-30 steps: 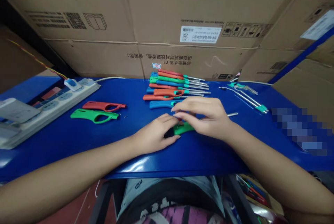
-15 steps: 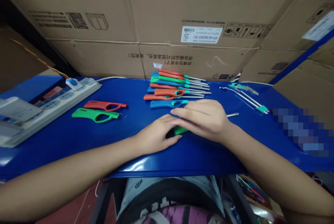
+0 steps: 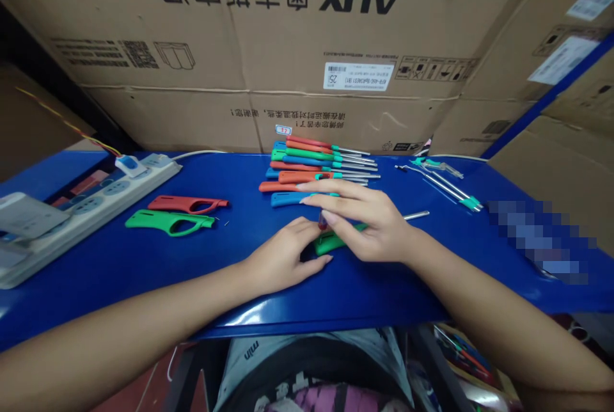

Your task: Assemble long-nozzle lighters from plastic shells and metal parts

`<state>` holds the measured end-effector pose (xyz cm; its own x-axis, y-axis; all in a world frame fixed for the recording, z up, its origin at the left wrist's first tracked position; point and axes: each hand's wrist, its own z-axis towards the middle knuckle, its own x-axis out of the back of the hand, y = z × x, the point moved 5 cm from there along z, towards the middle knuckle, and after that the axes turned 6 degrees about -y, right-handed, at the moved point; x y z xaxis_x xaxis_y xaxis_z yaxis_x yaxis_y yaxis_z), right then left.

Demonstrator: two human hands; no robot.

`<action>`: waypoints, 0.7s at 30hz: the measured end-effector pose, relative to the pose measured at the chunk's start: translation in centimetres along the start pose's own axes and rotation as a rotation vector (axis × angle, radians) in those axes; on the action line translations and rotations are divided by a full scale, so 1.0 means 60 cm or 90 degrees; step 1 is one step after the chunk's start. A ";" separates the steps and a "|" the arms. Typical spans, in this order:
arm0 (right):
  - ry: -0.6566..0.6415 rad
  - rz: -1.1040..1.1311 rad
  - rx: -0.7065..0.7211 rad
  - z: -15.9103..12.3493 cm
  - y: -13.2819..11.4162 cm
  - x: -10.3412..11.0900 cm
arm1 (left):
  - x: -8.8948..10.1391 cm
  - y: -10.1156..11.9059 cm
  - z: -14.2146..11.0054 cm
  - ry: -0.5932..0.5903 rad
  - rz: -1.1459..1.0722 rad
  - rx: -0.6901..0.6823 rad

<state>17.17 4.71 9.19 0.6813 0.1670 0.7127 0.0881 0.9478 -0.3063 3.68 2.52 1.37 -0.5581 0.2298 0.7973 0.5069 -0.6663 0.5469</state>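
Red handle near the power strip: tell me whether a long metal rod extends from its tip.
No, the red handle ends in a short red tip with no rod beyond it.

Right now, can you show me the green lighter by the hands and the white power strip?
Green lighter (image 3: 330, 243), head view: its handle.
White power strip (image 3: 102, 198), head view: its socket face.

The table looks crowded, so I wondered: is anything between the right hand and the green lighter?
Only the dark red handle at the right hand, over the left end of the green lighter. Nothing else visible stands between; the left hand is beside that end.
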 end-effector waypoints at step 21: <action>0.023 0.014 -0.018 0.007 -0.003 0.014 | -0.001 -0.001 0.000 0.013 0.014 0.010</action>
<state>17.41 4.79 10.09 0.7087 0.1781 0.6827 0.0923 0.9359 -0.3400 3.66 2.55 1.30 -0.5600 0.2003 0.8039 0.5299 -0.6594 0.5334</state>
